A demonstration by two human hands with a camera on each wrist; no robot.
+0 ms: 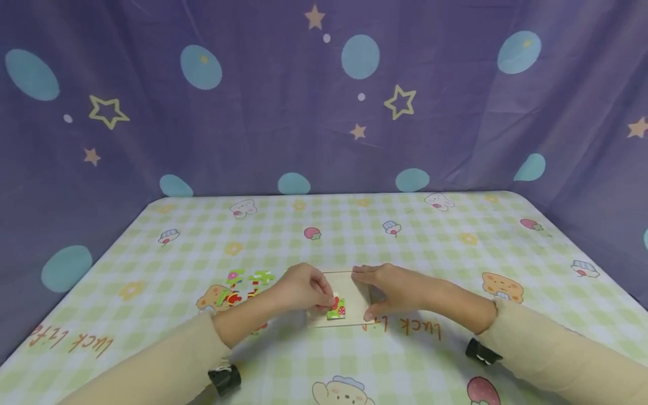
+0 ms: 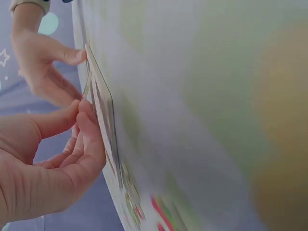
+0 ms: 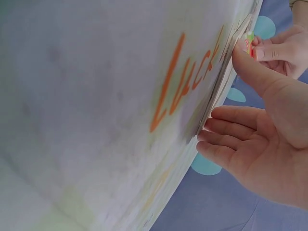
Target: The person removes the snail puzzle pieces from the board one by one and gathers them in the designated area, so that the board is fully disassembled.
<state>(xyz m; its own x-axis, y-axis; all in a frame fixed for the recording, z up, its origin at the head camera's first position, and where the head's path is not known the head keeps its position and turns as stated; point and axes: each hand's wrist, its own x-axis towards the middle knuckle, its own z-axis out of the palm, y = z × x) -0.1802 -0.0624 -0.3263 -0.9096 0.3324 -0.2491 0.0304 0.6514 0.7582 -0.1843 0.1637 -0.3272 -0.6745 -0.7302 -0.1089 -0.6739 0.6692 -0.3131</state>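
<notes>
A small puzzle piece [image 1: 336, 309] printed in green and red, with a mushroom on it, is pinched between the thumb and fingertips of my left hand [image 1: 302, 288]. Seen edge-on in the left wrist view, the piece [image 2: 87, 86] stands tilted over a pale wooden board [image 1: 358, 289]. My right hand [image 1: 400, 286] rests at the board's right end, thumb at the near corner and fingers at the far one. In the right wrist view those fingers [image 3: 231, 129] are nearly straight and touch the board's edge. The left hand covers the board's left part in the head view.
Several loose colourful puzzle pieces [image 1: 261, 277] lie left of the board, partly hidden behind the left forearm. A green-and-white checked cloth [image 1: 283, 360] with printed figures covers the table. Behind it hangs a purple curtain [image 1: 263, 124].
</notes>
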